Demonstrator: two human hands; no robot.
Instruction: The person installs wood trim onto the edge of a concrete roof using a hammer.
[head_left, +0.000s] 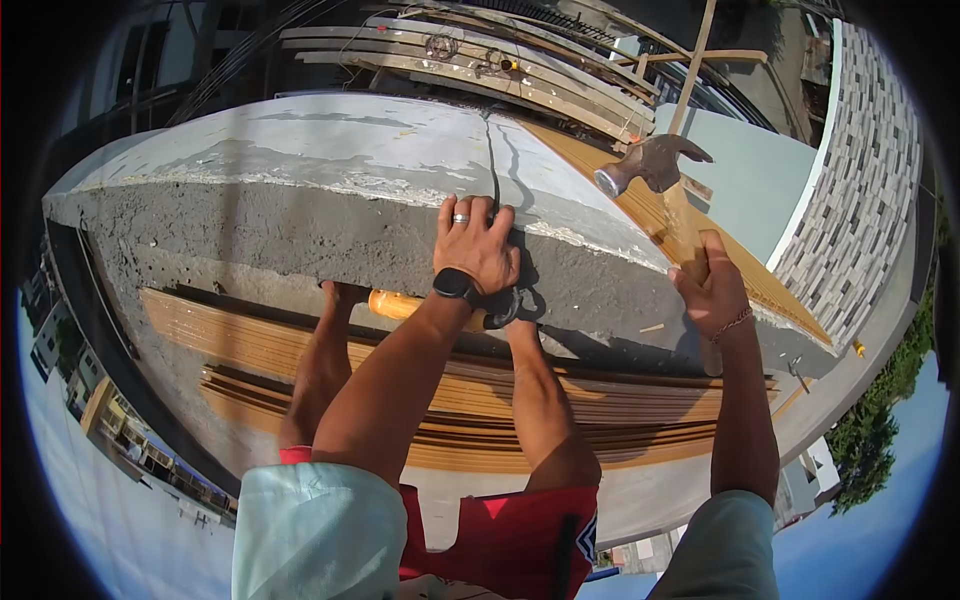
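My right hand point(713, 285) grips the wooden handle of a claw hammer point(655, 165), whose metal head points up, over the brown ribbed panel point(585, 165). My left hand point(476, 245), with a ring and a dark watch, lies on the edge of the rough concrete ledge point(300, 225), fingers bent and slightly apart. A black cable point(493, 165) runs across the ledge top to its fingertips. Below my left wrist is an orange and black tool point(393, 304), partly hidden by my forearm.
Brown ribbed panels point(600, 395) lie stacked beside my feet, below the ledge. Long wooden planks point(520, 70) with coiled wire are beyond the ledge. A mosaic-patterned wall point(860, 150) curves on the right. Trees point(868, 455) and buildings show past the outer edge.
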